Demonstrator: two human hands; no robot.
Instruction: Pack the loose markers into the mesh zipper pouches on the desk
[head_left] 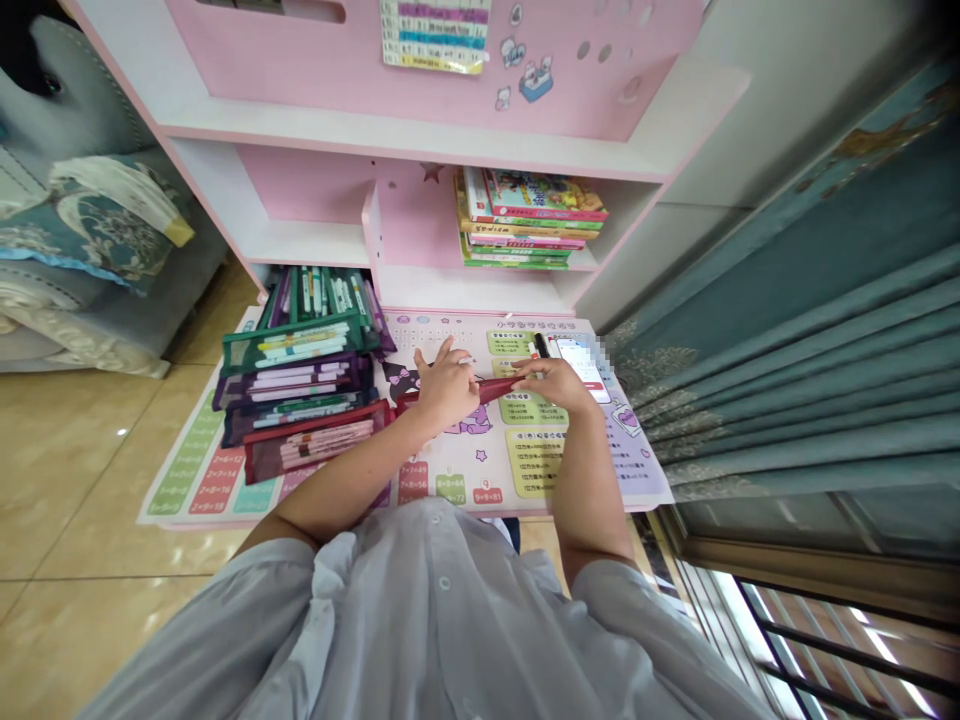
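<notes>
In the head view, a dark red pouch (496, 388), seen nearly edge-on, is stretched between my hands above the desk mat. My left hand (444, 388) pinches its left part with thumb and finger, the other fingers spread. At its right end, my right hand (556, 382) closes thumb and fingers on it. Whether anything is inside the pouch is hidden. Left of my hands lies an overlapping pile of mesh pouches with pens in them: a red pouch (315, 441) in front, a purple pouch (292, 381) and a green pouch (294, 343) farther back.
Just beyond my right hand lie a phone (579, 362) with a lit screen and a black-capped marker (541, 345). A printed mat (480, 470) covers the desk. Stacked books (529, 225) stand on the shelf behind. A teal curtain (787, 340) hangs close on the right.
</notes>
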